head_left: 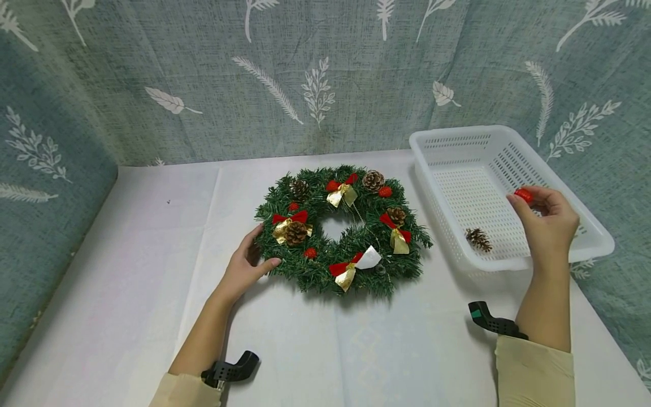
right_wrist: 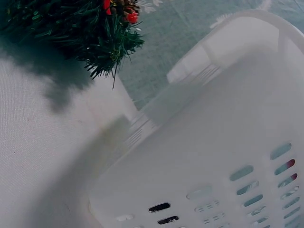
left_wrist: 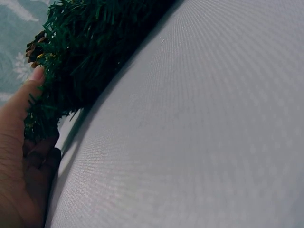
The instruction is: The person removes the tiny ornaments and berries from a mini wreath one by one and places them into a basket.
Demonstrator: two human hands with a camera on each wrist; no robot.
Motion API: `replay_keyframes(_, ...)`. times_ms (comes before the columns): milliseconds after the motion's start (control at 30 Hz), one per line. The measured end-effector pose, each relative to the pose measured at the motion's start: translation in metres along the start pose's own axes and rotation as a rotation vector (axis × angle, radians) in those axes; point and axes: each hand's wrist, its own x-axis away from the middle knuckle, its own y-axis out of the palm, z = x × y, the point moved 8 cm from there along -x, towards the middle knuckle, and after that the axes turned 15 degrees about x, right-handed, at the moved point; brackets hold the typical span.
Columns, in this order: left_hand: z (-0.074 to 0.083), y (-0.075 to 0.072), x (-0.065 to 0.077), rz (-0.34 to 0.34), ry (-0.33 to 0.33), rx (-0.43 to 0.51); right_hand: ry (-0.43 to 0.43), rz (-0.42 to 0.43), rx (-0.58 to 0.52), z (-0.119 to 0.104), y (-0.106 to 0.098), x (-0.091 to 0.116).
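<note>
A green Christmas wreath (head_left: 325, 277) lies on the white-covered table, trimmed with pine cones, red berries and red-and-gold bows. My left hand (head_left: 246, 268) grips its left edge, thumb on the upper side and fingers lower down among the needles; the left wrist view shows the thumb (left_wrist: 35, 78) against the greenery. Over the right part of a white plastic basket (head_left: 442, 198), my right hand (head_left: 551, 220) pinches a small red berry ornament (head_left: 523, 195) between thumb and fingertips. A loose pine cone (head_left: 478, 239) sits in the basket. The right wrist view does not show the right hand.
The basket's slotted wall (right_wrist: 190, 156) stands close to the right of the wreath. A green curtain (head_left: 203, 73) with white leaf prints rises behind the table and along both sides. One bow has a white tail (head_left: 368, 258) at the wreath's front.
</note>
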Motion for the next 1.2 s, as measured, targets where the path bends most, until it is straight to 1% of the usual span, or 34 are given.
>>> replay_keyframes(200, 0.000, 0.000, 0.000, -0.005, 0.001, 0.000, -0.015, -0.017, -0.004, -0.002, 0.001, 0.000)
replay_keyframes(333, 0.000, 0.000, 0.001, -0.002, -0.002, -0.004, -0.005, -0.025, 0.003, -0.001, 0.002, -0.001)
replay_keyframes(633, 0.001, 0.001, 0.001, -0.008, 0.005, -0.002, -0.035, -0.018, -0.018, -0.005, 0.001, 0.000)
replay_keyframes(1033, 0.002, 0.002, 0.001, -0.012, 0.013, 0.004, -0.048, -0.005, -0.026, -0.010, 0.002, 0.002)
replay_keyframes(1100, 0.002, 0.002, 0.001, -0.009, 0.011, -0.002, -0.069, 0.003, -0.048, -0.013, 0.003, 0.003)
replay_keyframes(1200, 0.001, 0.001, 0.002, -0.005, 0.000, -0.013, -0.126, 0.010, -0.072, -0.019, 0.005, 0.004)
